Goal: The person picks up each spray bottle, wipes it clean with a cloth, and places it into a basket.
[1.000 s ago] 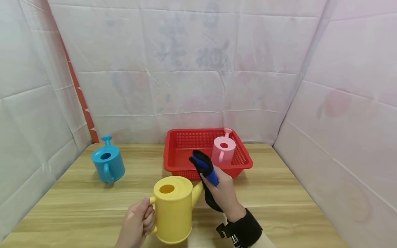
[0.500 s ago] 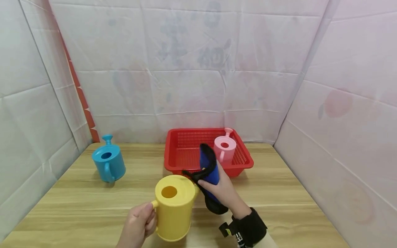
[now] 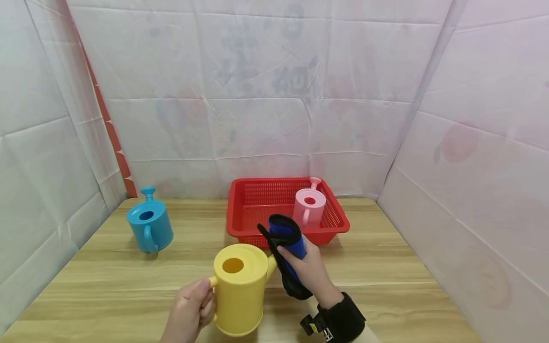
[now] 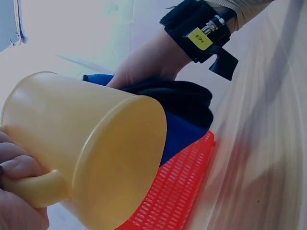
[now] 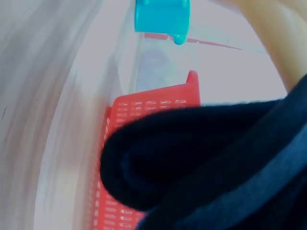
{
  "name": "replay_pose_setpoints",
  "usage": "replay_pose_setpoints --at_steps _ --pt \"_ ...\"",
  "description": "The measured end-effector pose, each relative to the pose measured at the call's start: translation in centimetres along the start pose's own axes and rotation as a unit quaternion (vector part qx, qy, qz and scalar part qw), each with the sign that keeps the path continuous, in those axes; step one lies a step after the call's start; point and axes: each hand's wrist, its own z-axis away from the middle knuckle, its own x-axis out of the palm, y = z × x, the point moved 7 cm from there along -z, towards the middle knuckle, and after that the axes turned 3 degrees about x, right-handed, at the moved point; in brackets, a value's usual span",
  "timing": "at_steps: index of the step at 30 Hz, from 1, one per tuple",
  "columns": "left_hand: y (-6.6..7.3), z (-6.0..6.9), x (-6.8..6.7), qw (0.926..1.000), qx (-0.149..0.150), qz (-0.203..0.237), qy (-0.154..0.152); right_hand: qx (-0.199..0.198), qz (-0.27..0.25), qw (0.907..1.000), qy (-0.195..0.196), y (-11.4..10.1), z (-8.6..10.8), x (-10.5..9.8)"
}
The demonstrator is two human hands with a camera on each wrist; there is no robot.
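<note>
A yellow watering can is held upright by my left hand, whose fingers curl round its handle on the left side. My right hand grips a folded blue cloth with black edging against the can's spout, which it partly hides. In the left wrist view the can's base faces the camera, with the cloth behind it. Dark folds of cloth fill much of the right wrist view, and the right hand is hidden there.
Behind the hands stands a red basket with a pink watering can inside, at its right side. A blue watering can stands on the wooden table at the left. White sheets hang round the table.
The cloth in my right hand has moved over the spout and slightly back, its folds shifting and bunching. The yellow can has moved only slightly, still gripped by my left hand.
</note>
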Motion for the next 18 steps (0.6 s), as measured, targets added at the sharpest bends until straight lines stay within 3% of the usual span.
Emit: replay_pose_setpoints --at_steps 2,3,6,8,9,11,13,14,16,18 --pt "-0.2 0.0 -0.1 0.9996 -0.007 -0.018 0.019 -0.09 0.045 0.9947 0.024 -0.9 0.1 -0.1" --pt "-0.4 0.1 -0.1 0.999 -0.014 -0.029 0.031 -0.139 0.076 0.9867 0.035 -1.4 0.3 -0.1" --pt "-0.8 0.2 -0.2 0.9951 -0.048 -0.066 0.056 -0.268 0.161 0.9476 0.066 -1.6 0.9 0.0" --pt "-1.0 0.3 -0.3 0.9928 -0.066 -0.084 0.055 -0.306 0.199 0.9272 0.083 -1.7 1.2 0.1" --pt "-1.0 0.3 -0.3 0.9921 -0.071 -0.091 0.05 -0.307 0.201 0.9264 0.085 -1.8 1.3 0.0" --pt "-0.9 0.3 -0.3 0.9919 -0.07 -0.102 0.029 -0.267 0.177 0.9443 0.077 -1.5 1.0 -0.3" --pt "-0.6 0.4 -0.2 0.9922 -0.057 -0.111 0.005 -0.177 0.111 0.977 0.044 -0.6 0.4 -0.5" --pt "-0.4 0.4 -0.1 0.9926 -0.048 -0.111 -0.007 -0.128 0.073 0.9888 0.024 -0.1 0.2 -0.6" --pt "0.0 0.5 0.1 0.9934 -0.028 -0.108 -0.028 -0.037 0.004 0.9992 -0.012 0.9 -0.2 -0.6" --pt "0.2 0.5 0.3 0.9941 -0.015 -0.098 -0.044 0.019 -0.043 0.9974 -0.054 1.3 -0.2 -0.3"
